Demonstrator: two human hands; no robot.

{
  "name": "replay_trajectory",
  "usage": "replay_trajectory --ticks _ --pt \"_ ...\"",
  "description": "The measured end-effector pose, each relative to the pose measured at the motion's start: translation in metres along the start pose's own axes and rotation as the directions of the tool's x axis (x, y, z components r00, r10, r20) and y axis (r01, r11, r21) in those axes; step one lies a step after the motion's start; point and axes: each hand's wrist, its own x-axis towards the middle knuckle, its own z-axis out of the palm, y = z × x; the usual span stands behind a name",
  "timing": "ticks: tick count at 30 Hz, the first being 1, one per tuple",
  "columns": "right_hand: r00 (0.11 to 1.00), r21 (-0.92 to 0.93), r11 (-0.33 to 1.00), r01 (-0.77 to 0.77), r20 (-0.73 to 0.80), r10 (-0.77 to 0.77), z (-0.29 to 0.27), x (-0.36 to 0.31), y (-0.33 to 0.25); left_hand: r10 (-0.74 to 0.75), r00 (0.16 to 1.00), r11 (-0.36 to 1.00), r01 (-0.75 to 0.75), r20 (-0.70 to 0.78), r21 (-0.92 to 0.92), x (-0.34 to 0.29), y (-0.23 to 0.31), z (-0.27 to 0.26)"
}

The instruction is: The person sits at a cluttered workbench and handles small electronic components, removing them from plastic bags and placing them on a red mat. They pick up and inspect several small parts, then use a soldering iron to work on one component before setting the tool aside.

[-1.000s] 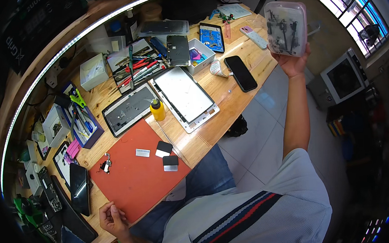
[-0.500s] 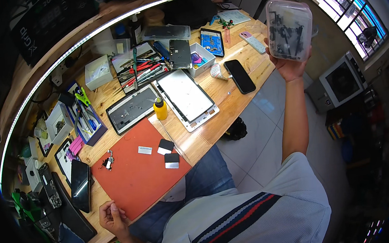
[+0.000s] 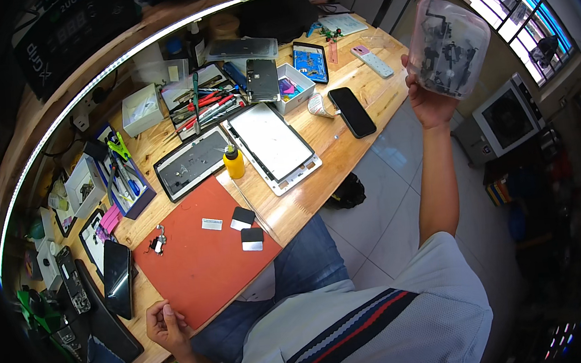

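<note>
Container [image 3: 467, 30], clear plastic, rounded corners, dark parts [image 3: 456, 54] inside

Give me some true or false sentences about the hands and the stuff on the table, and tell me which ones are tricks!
1. The right hand is holding up a see-through box. True.
2. The see-through box is empty. False: dark parts show inside it.
3. The left hand is near the edge of the orange-red mat. True.
4. The black phone is to the right of the yellow bottle. True.
5. The left hand is holding the yellow bottle. False: the bottle stands apart from that hand, near the mat's far corner.
6. The black phone lies on the mat. False: it lies on the wooden table.
</note>
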Motion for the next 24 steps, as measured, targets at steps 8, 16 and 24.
replay_trajectory --ticks 8,16,24 --pt "0.992 0.117 0.993 0.006 0.128 -0.021 0.030 -0.011 0.011 -0.008 1.000 0.999 0.008 0.000 -0.035 0.006 -0.004 -0.005" --pt "0.999 -0.179 0.983 -0.027 0.027 0.033 0.085 -0.051 0.011 -0.011 0.999 0.991 0.016 0.034 -0.137 0.010 -0.006 -0.004" --pt "0.895 -0.717 0.579 -0.388 -0.144 0.422 0.133 -0.156 0.107 0.288 0.957 0.941 -0.276 0.039 -0.194 0.000 -0.017 -0.014"
